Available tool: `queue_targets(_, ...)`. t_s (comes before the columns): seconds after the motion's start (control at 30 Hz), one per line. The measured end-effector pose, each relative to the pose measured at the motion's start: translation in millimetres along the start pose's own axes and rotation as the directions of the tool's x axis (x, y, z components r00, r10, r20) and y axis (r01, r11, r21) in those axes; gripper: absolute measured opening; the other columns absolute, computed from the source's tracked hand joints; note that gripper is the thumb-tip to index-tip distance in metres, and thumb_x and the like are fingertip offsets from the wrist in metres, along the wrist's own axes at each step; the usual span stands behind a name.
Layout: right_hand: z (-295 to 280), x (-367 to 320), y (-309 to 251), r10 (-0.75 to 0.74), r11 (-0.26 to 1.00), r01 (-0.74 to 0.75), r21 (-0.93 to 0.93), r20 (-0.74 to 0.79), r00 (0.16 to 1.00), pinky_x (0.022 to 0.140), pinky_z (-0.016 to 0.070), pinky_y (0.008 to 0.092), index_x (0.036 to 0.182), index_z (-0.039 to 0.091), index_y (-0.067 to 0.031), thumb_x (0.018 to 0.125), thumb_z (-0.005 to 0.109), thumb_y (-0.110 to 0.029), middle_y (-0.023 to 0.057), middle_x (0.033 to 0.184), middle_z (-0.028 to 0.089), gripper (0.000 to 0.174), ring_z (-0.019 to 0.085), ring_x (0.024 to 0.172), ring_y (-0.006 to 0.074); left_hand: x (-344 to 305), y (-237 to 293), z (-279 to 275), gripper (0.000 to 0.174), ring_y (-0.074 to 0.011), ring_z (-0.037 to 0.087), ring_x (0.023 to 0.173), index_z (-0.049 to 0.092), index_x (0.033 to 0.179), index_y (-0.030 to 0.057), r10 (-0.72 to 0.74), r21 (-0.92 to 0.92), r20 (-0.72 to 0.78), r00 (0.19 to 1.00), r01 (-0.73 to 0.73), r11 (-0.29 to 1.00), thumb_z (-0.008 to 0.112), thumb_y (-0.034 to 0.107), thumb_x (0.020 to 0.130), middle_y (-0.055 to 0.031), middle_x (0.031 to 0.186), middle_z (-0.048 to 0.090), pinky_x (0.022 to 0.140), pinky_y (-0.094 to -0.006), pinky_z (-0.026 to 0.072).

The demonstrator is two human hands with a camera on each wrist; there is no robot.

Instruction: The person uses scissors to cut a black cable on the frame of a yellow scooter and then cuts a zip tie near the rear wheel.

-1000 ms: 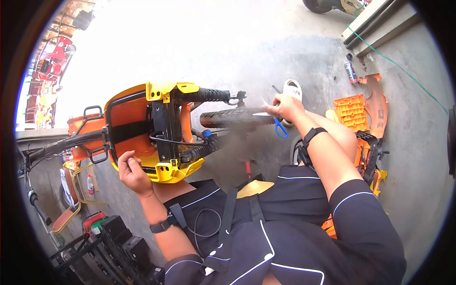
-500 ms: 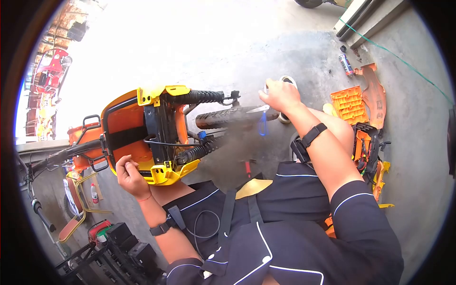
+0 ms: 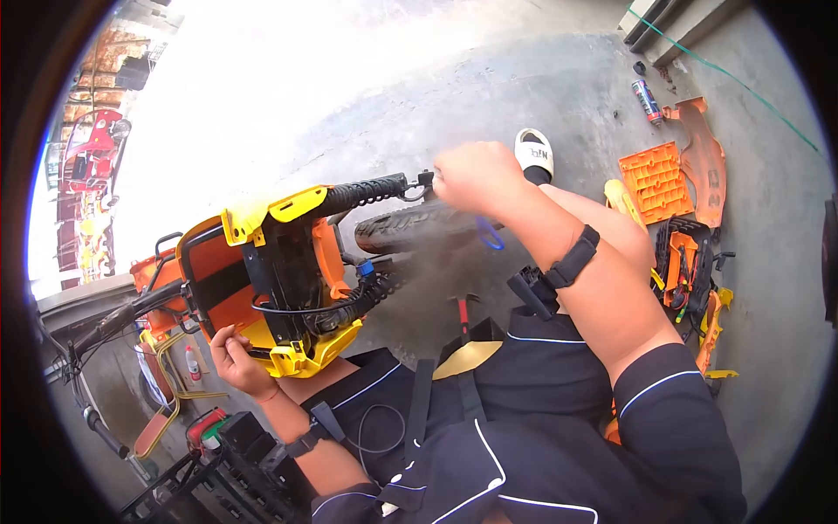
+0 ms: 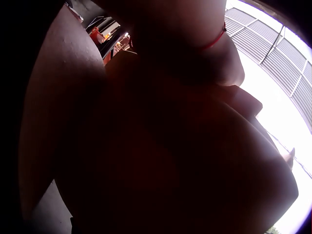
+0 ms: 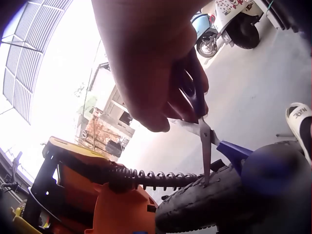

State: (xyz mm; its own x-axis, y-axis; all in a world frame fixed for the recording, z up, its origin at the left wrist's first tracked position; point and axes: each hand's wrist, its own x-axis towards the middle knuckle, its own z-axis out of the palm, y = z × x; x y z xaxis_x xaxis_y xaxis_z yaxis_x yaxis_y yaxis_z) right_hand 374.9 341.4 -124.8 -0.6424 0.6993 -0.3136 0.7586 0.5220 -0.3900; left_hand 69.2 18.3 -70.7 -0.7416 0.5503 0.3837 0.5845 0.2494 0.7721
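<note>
In the right wrist view my right hand (image 5: 151,63) grips one blue handle of spread scissors (image 5: 205,146). One blade points down at the tyre (image 5: 195,202); I cannot tell if they touch. The other handle sticks out to the right, outside my grip. The head view shows my right hand (image 3: 480,179) over the tyre (image 3: 393,229), beside the end of a black spring shock (image 3: 371,189). My left hand (image 3: 243,367), fingers loosely curled, is at the lower edge of the yellow-and-orange vehicle body (image 3: 305,356), with nothing visible in it. The left wrist view is mostly dark.
A red-handled hammer (image 3: 464,319) lies between my legs. To the right are an orange grid panel (image 3: 655,183), other orange parts and a spray can (image 3: 647,103). A chair (image 3: 155,432) and black racks stand at the lower left.
My right hand has moved left across the head view, closer to the shock's end, with the scissors. The vehicle body sits a little lower and more tilted in view. My left hand has hardly moved.
</note>
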Motion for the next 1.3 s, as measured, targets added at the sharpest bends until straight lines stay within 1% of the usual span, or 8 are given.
queue_targets(0.13,-7,1,-20,-0.077,0.997,0.078,-0.025,0.061,0.995,0.073,0.0559,0.0444,0.087,0.074,-0.0100,0.081,0.060,-0.022,0.0150,0.088,0.072,0.020,0.070,0.085,0.0314,0,-1,-1,0.020,-0.0085,0.048,0.072,0.062,0.103,0.0001,-0.015,0.005,-0.004,1.000,0.015,1.000,0.044,0.003,0.097,-0.0014,0.078,0.053,0.065,-0.0217,0.0381)
queue_targets(0.33,-10,4,-71,-0.071,0.971,0.136,-0.196,0.307,0.949,0.072,0.0588,0.0328,0.100,0.077,-0.0132,0.082,0.069,-0.021,0.0057,0.095,0.075,0.022,0.072,0.089,0.0191,1,-2,-3,0.020,-0.0079,0.048,0.072,0.063,0.103,0.0002,-0.031,0.018,0.003,1.000,0.031,0.999,0.045,0.005,0.097,-0.0010,0.077,0.053,0.065,-0.0215,0.0384)
queue_targets(0.4,-12,-7,-93,-0.256,0.867,0.389,-0.312,0.391,0.884,0.066,0.0589,0.0421,0.093,0.078,-0.0106,0.079,0.068,-0.017,0.0049,0.090,0.075,0.018,0.073,0.084,0.0245,1,-1,-2,0.020,-0.0074,0.048,0.072,0.063,0.103,-0.0001,-0.025,0.006,-0.003,1.000,0.025,1.000,0.044,0.005,0.097,-0.0009,0.078,0.053,0.065,-0.0213,0.0383)
queue_targets(0.53,1,-28,-112,-0.410,0.613,0.612,-0.500,0.462,0.787,0.060,0.0584,0.0468,0.093,0.078,-0.0117,0.076,0.070,-0.019,0.0032,0.087,0.075,0.020,0.072,0.081,0.0256,0,5,1,0.019,-0.0073,0.048,0.070,0.062,0.102,-0.0011,-0.030,-0.022,0.020,0.999,0.030,0.999,0.044,0.001,0.097,-0.0015,0.077,0.054,0.064,-0.0207,0.0382)
queue_targets(0.7,10,-18,-107,-0.359,0.789,0.469,-0.397,0.323,0.876,0.061,0.0557,0.0405,0.077,0.077,-0.0118,0.076,0.068,-0.021,0.0075,0.078,0.073,0.013,0.072,0.072,0.0243,1,6,5,0.018,-0.0064,0.047,0.068,0.063,0.100,-0.0008,0.023,-0.052,-0.019,1.000,-0.024,0.998,0.046,0.001,0.096,-0.0015,0.076,0.054,0.060,-0.0209,0.0360)
queue_targets(0.83,-5,-12,-76,-0.308,0.881,0.341,-0.328,0.150,0.939,0.064,0.0546,0.0422,0.072,0.073,-0.0056,0.083,0.058,-0.029,0.0149,0.071,0.069,0.030,0.069,0.069,0.0334,-2,11,6,0.017,-0.0063,0.048,0.069,0.063,0.099,-0.0011,0.012,-0.069,-0.030,0.999,-0.014,0.998,0.047,0.000,0.095,-0.0006,0.075,0.054,0.061,-0.0208,0.0375)
queue_targets(1.03,-11,-13,-20,-0.104,0.963,0.142,-0.230,0.168,0.980,0.074,0.0552,0.0395,0.093,0.078,-0.0183,0.082,0.064,-0.040,0.0088,0.084,0.073,0.028,0.071,0.084,0.0280,-2,12,6,0.016,-0.0063,0.053,0.068,0.064,0.097,-0.0005,0.033,-0.055,-0.056,0.998,-0.036,0.998,0.049,0.000,0.095,-0.0012,0.076,0.058,0.062,-0.0211,0.0415)
queue_targets(1.3,46,-50,41,-0.008,0.999,0.016,-0.048,0.156,0.988,0.075,0.0522,0.0403,0.093,0.077,-0.0138,0.086,0.068,-0.047,0.0135,0.081,0.071,0.035,0.068,0.083,0.0321,-1,11,7,0.015,-0.0060,0.053,0.069,0.065,0.097,0.0001,0.048,-0.061,-0.047,0.998,-0.050,0.997,0.050,0.001,0.095,-0.0011,0.078,0.059,0.061,-0.0208,0.0420)
